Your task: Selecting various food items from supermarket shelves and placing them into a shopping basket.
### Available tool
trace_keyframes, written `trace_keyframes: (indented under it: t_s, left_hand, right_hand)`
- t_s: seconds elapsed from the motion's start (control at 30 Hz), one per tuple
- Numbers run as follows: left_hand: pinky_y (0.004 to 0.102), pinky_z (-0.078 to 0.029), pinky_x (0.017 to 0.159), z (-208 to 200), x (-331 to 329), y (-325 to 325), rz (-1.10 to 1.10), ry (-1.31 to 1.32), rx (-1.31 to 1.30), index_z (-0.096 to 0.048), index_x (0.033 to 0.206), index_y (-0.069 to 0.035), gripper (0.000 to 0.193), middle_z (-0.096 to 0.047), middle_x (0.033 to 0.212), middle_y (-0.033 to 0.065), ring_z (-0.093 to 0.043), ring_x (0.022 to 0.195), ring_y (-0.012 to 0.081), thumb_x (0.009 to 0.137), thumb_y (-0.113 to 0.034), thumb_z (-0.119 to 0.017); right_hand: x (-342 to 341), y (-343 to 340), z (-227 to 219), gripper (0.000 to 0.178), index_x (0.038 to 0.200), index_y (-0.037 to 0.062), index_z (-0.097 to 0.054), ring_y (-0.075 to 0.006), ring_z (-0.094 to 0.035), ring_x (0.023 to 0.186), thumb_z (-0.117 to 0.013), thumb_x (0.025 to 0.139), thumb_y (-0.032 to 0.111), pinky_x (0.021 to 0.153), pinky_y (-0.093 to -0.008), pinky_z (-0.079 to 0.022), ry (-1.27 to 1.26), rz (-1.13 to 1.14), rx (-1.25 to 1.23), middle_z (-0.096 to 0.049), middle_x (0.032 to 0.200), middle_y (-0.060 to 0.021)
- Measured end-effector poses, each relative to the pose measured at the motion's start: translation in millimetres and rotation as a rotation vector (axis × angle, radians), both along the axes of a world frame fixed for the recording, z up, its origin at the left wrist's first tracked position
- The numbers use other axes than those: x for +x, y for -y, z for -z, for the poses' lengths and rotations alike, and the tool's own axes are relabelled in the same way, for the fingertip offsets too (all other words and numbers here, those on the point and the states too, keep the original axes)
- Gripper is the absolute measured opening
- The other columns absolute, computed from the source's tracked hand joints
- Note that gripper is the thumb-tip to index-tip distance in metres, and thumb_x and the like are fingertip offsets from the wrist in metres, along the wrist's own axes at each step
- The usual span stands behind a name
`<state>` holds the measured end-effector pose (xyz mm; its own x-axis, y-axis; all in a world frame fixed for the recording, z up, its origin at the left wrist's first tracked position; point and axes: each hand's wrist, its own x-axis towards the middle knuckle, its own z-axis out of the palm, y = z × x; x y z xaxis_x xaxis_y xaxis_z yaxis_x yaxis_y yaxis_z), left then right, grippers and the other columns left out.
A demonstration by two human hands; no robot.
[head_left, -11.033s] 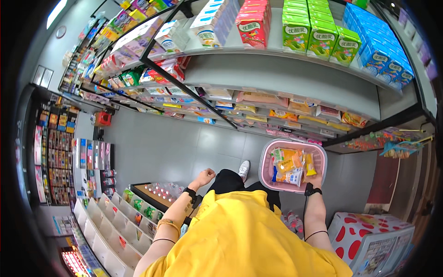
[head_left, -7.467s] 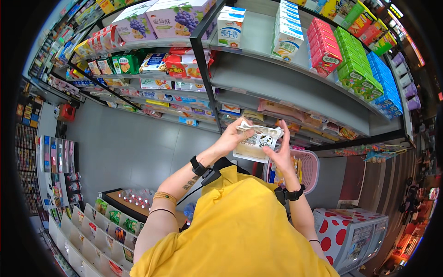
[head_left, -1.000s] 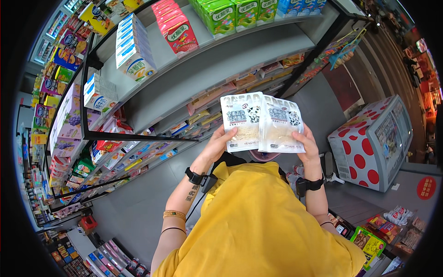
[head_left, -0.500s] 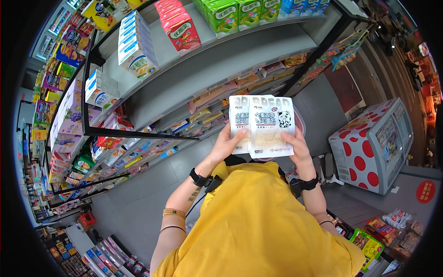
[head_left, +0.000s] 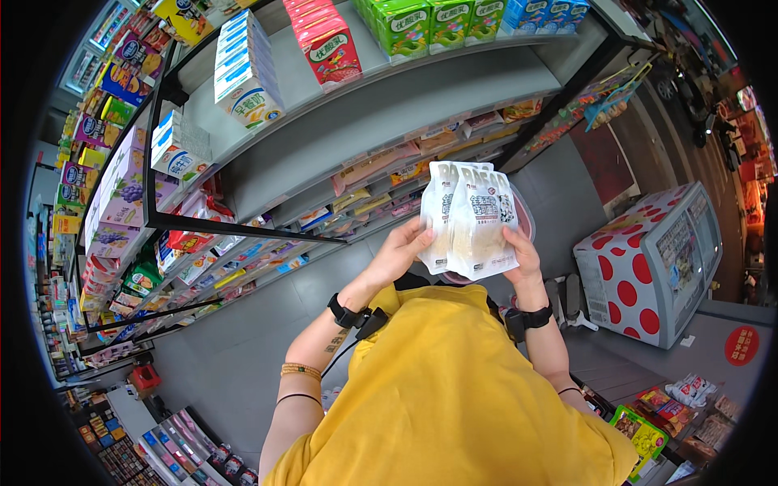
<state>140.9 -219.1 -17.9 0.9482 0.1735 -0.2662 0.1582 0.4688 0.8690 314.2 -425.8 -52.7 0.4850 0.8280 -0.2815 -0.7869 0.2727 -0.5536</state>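
Observation:
Two white bread packages overlap in front of my body, with sliced bread faintly visible through the wrapping. My left hand (head_left: 404, 249) grips the rear bread package (head_left: 438, 212) by its left edge, thumb on the front. Around the right edge of the front bread package (head_left: 478, 235) my right hand (head_left: 522, 253) is closed, its thumb pressed on the wrapping. The front package covers much of the rear one. Behind both, partly hidden, shows the rim of a round pinkish container (head_left: 525, 212).
A shelf unit (head_left: 389, 121) ahead carries white milk cartons (head_left: 245, 77), red cartons (head_left: 328, 53) and green cartons (head_left: 405, 28). Packaged snacks fill lower shelves. At right stands a chest freezer (head_left: 640, 263) with red dots. Snack bags (head_left: 640, 433) lie at lower right.
Both bread packages have turned and tilted in my hands, their right side swinging back. The right package's top has shifted left. My hands keep hold of them.

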Motion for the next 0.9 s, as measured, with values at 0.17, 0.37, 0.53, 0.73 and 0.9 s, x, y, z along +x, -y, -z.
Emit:
trace_keyframes:
  t_s: [0.17,0.37,0.53,0.73,0.9]
  left_hand:
    - [0.0286,-0.05,0.09,10,-3,-2,-0.011,-0.012,-0.012,-0.048,0.137,-0.003,0.042,-0.061,0.12,0.0037,-0.06,0.107,0.0118,0.104,-0.028,-0.051]
    - [0.0304,-0.049,0.093,2,-2,-1,-0.059,-0.018,-0.161,-0.046,0.139,-0.004,0.048,-0.058,0.127,0.005,-0.056,0.114,0.0127,0.102,-0.033,-0.055]
    - [0.0314,-0.046,0.098,1,-1,0,-0.059,0.056,0.006,-0.045,0.139,-0.002,0.053,-0.057,0.13,0.0062,-0.055,0.117,0.0143,0.097,-0.03,-0.063]
    - [0.0313,-0.044,0.101,13,-5,-6,-0.126,0.035,0.101,-0.043,0.137,0.001,0.056,-0.058,0.129,0.0099,-0.056,0.117,0.0161,0.09,-0.015,-0.069]
    - [0.0324,-0.051,0.097,19,-11,-13,-0.2,-0.018,-0.22,-0.047,0.133,0.004,0.046,-0.062,0.126,0.0136,-0.063,0.111,0.0197,0.09,-0.008,-0.063]
  right_hand:
    - [-4,-4,-4,0.053,0.142,0.0015,-0.041,-0.0244,-0.058,0.122,-0.06,0.094,0.012,0.103,-0.039,-0.047,-0.028,-0.062,0.031,-0.057,0.134,-0.0128]
    - [-5,-5,-1,0.052,0.143,0.0013,-0.04,-0.0251,-0.057,0.123,-0.058,0.095,0.011,0.104,-0.0389,-0.047,-0.101,-0.078,0.04,-0.056,0.135,-0.0124]
    - [-7,-5,-5,0.051,0.142,0.001,-0.041,-0.0247,-0.056,0.123,-0.058,0.095,0.011,0.104,-0.0391,-0.046,-0.034,-0.071,0.032,-0.056,0.136,-0.0127]
    - [4,5,-4,0.049,0.141,-0.0007,-0.042,-0.0254,-0.059,0.12,-0.057,0.096,0.012,0.104,-0.0396,-0.047,0.025,-0.004,0.03,-0.058,0.133,-0.0135]
    - [13,19,1,0.044,0.137,-0.0038,-0.047,-0.0268,-0.061,0.118,-0.054,0.098,0.017,0.103,-0.0406,-0.048,-0.068,0.05,0.052,-0.061,0.13,-0.0148]
